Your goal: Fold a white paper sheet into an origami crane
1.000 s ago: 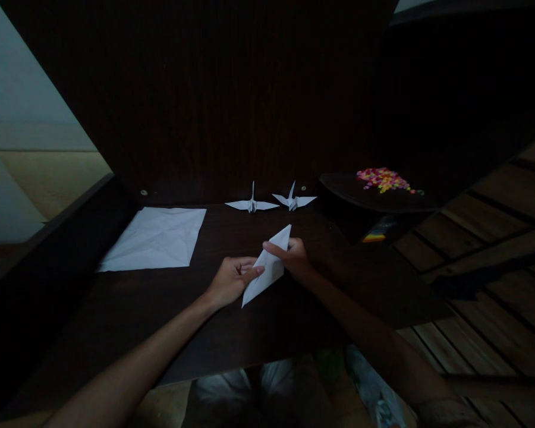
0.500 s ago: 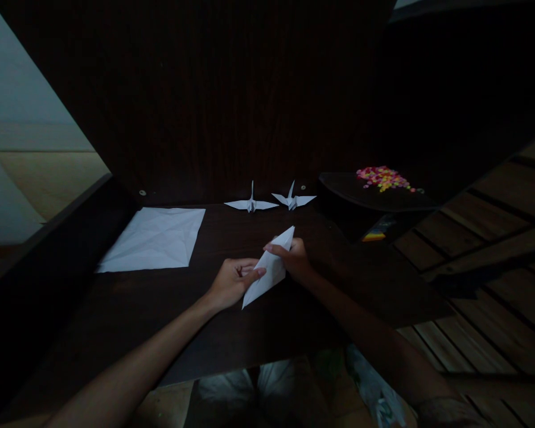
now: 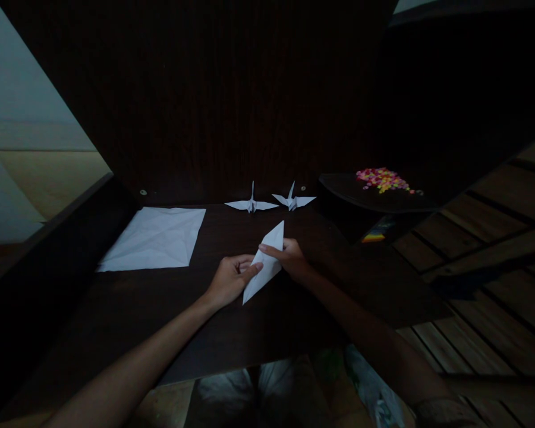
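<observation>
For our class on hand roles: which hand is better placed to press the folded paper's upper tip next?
Likely the right hand: its thumb crosses the folded paper nearer that tip, while the left hand holds it lower down.

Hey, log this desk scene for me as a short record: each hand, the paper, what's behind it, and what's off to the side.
Left hand: holding the folded white paper, thumb on its near face
Right hand: holding the same paper, thumb across its upper part
Paper shape: flat, pointed at top and bottom, tilted
Behind it: two white paper cranes, left one and right one
Far left: creased white sheet, lying spread out
Right side: small colorful pieces heaped on a dark shelf
Lighting: dim
</observation>
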Demonstrator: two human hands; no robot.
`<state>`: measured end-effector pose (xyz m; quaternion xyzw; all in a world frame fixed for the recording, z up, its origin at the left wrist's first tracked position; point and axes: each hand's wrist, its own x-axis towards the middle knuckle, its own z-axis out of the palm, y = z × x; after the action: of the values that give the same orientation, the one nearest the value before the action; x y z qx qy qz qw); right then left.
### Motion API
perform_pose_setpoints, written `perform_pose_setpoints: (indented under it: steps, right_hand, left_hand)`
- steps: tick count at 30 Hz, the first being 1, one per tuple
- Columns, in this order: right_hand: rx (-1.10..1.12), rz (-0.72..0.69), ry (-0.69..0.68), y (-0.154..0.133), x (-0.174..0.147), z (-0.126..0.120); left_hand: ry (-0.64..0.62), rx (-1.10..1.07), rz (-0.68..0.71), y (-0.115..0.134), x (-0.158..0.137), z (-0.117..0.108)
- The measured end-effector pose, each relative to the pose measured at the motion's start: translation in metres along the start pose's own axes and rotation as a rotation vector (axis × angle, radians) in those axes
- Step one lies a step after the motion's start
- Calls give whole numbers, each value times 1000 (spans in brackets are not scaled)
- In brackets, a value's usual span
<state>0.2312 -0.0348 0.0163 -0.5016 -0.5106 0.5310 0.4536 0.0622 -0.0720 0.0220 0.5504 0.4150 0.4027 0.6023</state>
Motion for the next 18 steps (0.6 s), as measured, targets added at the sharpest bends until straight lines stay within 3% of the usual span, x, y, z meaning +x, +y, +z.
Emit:
perform_pose_setpoints:
  steps: [4, 10, 18]
  right_hand:
    - [112, -6, 30, -5, 0, -2]
    - [324, 176, -6, -10, 1, 0]
    - [213, 102, -50, -8, 0, 0]
  left_hand:
    - [11, 2, -17, 0, 1, -1]
    - [-21, -81, -63, 2, 0, -4]
    - [40, -69, -88, -3, 1, -7]
